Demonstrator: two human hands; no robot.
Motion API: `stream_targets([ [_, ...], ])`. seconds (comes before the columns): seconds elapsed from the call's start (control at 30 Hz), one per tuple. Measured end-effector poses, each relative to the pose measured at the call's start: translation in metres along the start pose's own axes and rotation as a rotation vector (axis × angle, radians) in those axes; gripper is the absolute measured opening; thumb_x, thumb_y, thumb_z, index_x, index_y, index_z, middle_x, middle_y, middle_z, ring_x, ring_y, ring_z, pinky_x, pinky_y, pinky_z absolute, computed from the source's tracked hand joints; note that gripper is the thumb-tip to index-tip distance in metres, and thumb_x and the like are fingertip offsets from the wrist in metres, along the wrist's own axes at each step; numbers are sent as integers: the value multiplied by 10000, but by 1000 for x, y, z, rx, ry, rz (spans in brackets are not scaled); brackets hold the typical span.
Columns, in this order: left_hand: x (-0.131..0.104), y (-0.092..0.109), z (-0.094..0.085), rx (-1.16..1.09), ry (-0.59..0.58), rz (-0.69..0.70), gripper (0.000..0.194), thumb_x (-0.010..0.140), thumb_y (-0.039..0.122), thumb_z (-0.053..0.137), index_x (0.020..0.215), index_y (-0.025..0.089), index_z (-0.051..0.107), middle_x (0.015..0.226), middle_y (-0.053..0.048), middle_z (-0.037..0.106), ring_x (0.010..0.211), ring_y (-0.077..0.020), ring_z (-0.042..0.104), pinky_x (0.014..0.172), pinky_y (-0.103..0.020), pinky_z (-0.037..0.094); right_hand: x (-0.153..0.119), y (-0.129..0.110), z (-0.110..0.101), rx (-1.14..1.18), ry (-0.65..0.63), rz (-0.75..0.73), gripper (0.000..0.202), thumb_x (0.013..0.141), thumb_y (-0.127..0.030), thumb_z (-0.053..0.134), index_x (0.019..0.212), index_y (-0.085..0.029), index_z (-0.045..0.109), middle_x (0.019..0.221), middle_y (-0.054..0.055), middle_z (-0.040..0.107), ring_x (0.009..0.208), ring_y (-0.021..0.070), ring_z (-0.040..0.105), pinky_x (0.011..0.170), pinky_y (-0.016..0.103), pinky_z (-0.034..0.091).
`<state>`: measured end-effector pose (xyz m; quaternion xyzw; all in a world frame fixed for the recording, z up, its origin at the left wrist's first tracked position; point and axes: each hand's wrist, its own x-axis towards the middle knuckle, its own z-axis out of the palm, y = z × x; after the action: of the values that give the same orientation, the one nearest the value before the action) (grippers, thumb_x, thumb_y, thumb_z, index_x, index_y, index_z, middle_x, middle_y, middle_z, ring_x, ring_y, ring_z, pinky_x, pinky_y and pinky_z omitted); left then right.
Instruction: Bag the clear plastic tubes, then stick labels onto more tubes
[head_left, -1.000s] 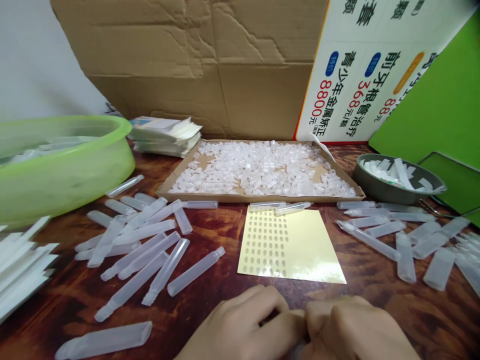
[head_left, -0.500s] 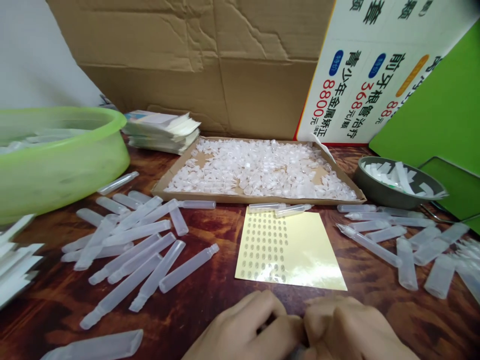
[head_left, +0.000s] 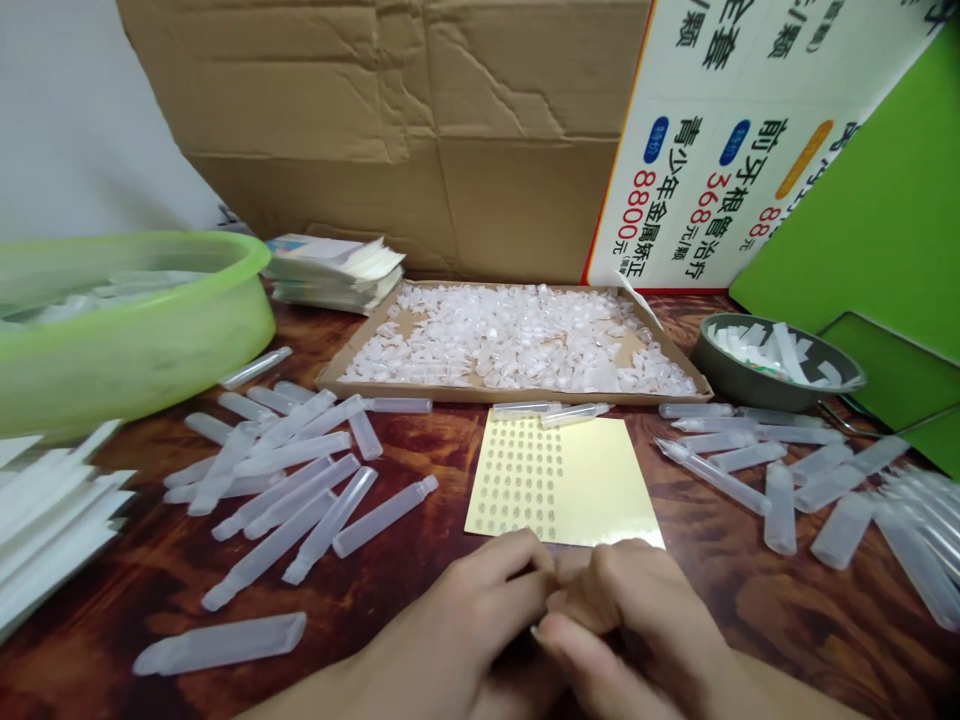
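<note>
— What do we see from the head camera, starting at the yellow sticker sheet (head_left: 564, 483)?

— Just below its near edge we find both hands pressed together. The left hand (head_left: 465, 625) curls its fingers (head_left: 501, 553) inward, and the right hand (head_left: 637, 625) does the same, thumb tips meeting between them. Both look clenched, yet whatever they pinch is hidden, so we cannot tell what they grasp, if anything.

— And the sheet itself?

— It lies flat on the dark wooden surface (head_left: 420, 590), with rows of small clear dots on its left half. The right hand overlaps its near edge.

— What lies around it?

— Left of the sheet we count a scatter of frosted plastic tubes (head_left: 300, 485), and one larger tube (head_left: 219, 643) lying alone nearer to us. Right of the sheet is a second scatter of tubes (head_left: 780, 480). Just behind the sheet sits a shallow cardboard tray (head_left: 510, 388) full of small clear caps, two tubes touching its front wall.

— Farther out?

— Far left of the sheet stands a green basin (head_left: 135, 340); far right, a grey bowl (head_left: 750, 378) with white strips.
</note>
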<state>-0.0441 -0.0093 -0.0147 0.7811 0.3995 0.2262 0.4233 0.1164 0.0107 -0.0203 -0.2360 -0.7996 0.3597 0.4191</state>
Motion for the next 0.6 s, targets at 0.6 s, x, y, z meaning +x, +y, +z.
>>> stream_targets([
  [0.6, -8, -30, -81, 843, 123, -203, 144, 838, 330, 483, 824, 233, 589, 792, -21, 587, 754, -205, 508, 657, -294, 383, 27, 35, -69, 590, 689, 685, 391, 660, -218, 713, 922, -231, 422, 466, -118, 344, 408, 55, 294, 412, 169, 228],
])
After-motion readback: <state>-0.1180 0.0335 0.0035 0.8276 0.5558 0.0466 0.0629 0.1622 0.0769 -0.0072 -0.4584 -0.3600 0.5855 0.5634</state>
